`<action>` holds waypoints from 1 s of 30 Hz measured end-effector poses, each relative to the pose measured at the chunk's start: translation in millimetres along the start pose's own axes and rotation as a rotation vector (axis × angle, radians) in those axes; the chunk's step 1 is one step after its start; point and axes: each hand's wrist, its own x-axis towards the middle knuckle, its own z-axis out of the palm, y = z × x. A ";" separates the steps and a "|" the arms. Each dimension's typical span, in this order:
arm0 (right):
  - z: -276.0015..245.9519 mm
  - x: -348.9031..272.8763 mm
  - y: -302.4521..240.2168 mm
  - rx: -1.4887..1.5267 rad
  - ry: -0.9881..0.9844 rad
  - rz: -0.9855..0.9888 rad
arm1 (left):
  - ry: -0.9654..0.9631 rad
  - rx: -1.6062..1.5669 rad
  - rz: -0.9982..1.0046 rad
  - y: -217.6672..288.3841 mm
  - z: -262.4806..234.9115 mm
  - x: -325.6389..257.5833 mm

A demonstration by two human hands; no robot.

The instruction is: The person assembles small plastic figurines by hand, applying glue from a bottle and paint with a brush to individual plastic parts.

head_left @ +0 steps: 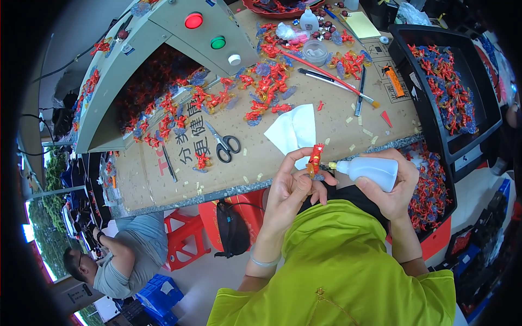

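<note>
clock read from the toy figure in my grip. my left hand [296, 187] is pinched on a small red toy figure [315, 157], held upright just off the near edge of the tabletop [337, 136]; its lower part is amber and bluish. my right hand [399, 191] is wrapped around a white squeeze bottle [372, 171] at 3 o'clock, tipped on its side, yellowish nozzle pointing at the figure's lower end. contact at the tip: cannot tell. the two hands are near each other, apart.

at 11 o'clock, just beyond the figure: a folded white sheet [299, 130]. farther along 11: a loose spread of red-and-blue figures [270, 84], which runs on toward the mouth of a grey machine [168, 30] with red, green and white buttons. at 12: a red-handled brush [331, 71] and, past it, a round see-through tub [315, 52].

between 1 and 2: an orange cutter [394, 81]. at 2: a black tray [486, 130] with more figures inside. at 9: black-handled scissors [228, 149], blades partly spread. at 8, off the tabletop: red stools [183, 242] and a seated person [128, 252] in a grey shirt.
</note>
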 end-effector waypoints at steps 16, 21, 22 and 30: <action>48.5 42.7 82.8 -0.006 -0.062 0.126 | 0.140 0.015 0.117 0.0 -17.0 -0.9; 59.7 53.5 96.6 -0.237 -0.048 0.039 | 0.214 0.054 0.173 0.0 -19.7 -5.7; 60.2 53.5 98.3 -0.221 -0.038 0.088 | 0.250 0.088 0.212 -1.5 -20.6 -5.7; 50.2 18.2 57.5 -0.376 0.223 -0.066 | 0.306 0.097 0.296 -18.8 -20.3 1.6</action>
